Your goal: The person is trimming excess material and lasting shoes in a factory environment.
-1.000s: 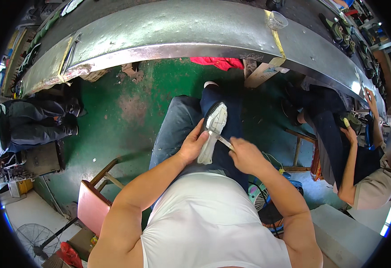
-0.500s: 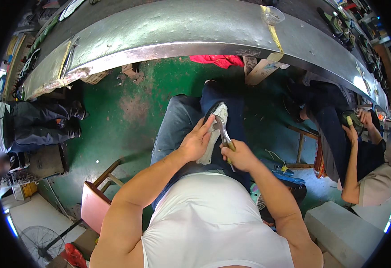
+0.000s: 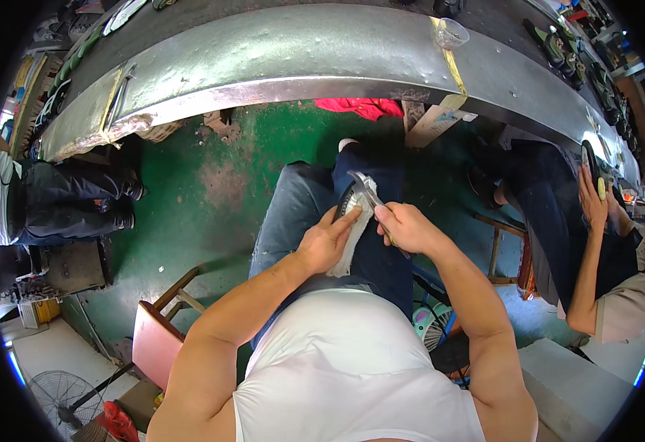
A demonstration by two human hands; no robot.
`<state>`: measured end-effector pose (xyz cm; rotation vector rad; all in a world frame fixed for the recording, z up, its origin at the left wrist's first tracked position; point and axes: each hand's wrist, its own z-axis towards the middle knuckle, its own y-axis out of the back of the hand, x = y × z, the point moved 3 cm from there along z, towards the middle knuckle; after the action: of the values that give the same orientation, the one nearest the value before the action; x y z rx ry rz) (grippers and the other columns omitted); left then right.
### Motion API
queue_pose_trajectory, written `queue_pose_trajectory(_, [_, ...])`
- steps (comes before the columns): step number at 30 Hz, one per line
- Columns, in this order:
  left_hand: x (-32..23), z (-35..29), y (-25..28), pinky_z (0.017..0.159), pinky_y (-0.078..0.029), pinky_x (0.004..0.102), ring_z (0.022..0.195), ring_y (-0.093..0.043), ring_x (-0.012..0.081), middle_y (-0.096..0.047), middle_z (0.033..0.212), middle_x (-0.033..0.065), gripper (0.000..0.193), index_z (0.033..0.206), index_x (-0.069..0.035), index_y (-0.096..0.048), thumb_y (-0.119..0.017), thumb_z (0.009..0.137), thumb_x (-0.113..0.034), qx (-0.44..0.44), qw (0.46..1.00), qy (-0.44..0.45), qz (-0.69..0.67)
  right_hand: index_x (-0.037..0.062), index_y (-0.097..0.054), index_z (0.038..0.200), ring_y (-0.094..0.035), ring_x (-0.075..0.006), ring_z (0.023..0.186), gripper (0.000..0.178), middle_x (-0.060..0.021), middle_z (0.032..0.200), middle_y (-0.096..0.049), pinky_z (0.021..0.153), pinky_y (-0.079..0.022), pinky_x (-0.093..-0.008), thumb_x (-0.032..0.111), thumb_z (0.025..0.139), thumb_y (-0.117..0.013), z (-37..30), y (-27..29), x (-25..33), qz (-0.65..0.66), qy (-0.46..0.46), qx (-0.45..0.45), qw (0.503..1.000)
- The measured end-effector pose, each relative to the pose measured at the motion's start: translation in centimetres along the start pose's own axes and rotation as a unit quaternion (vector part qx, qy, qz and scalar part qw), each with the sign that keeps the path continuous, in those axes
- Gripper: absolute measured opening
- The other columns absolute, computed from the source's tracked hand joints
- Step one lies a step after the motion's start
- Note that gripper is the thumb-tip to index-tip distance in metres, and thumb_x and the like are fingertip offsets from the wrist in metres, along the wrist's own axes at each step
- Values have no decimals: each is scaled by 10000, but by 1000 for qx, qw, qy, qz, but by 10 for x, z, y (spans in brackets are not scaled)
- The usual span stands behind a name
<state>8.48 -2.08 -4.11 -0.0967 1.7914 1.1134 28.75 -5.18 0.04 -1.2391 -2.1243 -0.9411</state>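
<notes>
Across my lap lies a shoe with a whitish upper and a dark edge, its pale length reaching back toward my waist. My left hand is closed on the shoe's left side, the fingers pressed along the dark edge. My right hand grips what look like shoemaker's pincers, metal with a yellowish grip. Their curved head lies over the front part of the shoe; whether the jaws bite on it I cannot make out.
A long metal-topped bench runs ahead of me, with a clear plastic cup on it. At right a seated co-worker holds up a dark-soled shoe. A pink-seated stool and a fan stand at left.
My right hand has moved up and slightly right, and the pincers' head now sits higher on the shoe. The co-worker at right has raised a shoe.
</notes>
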Motion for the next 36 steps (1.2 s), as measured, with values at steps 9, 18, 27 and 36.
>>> queue_pose_trajectory(9, [2, -8, -9, 1057, -429, 474, 1249, -515, 484, -415, 1454, 331, 733, 1527, 62, -148, -547, 986, -229, -15, 991, 120, -65, -57, -575, 894, -618, -490, 807, 440, -276, 808, -641, 727, -506, -497, 341, 1038, -457, -12, -6, 10, -99, 190, -82, 973])
queue_pose_trajectory(18, [8, -8, -13, 1112, -374, 430, 1318, -463, 442, -405, 1450, 341, 753, 1527, 62, -161, -584, 974, -225, -8, 985, 125, -118, -48, -593, 927, -633, -472, 841, 424, -292, 862, -647, 743, -493, -530, 348, 1025, -478, -18, -12, 3, -256, 106, -55, 959])
queue_pose_trajectory(27, [22, -35, 4, 1223, -198, 375, 1520, -166, 324, -124, 1634, 224, 959, 1591, -61, 34, -642, 917, -156, 170, 930, 120, -302, -12, -579, 910, -637, -464, 826, 407, -266, 843, -659, 737, -487, -538, 368, 1020, -487, -52, -31, 4, -163, 110, -23, 980])
queue_pose_trajectory(36, [17, -19, 16, 1145, -341, 335, 1389, -417, 237, -386, 1545, 150, 769, 1582, -5, -140, -601, 973, -92, 87, 934, 126, -322, -26, -591, 982, -663, -243, 681, 397, -134, 797, -664, 655, -524, -353, 344, 1048, -463, -47, -45, -51, 73, 49, -54, 995])
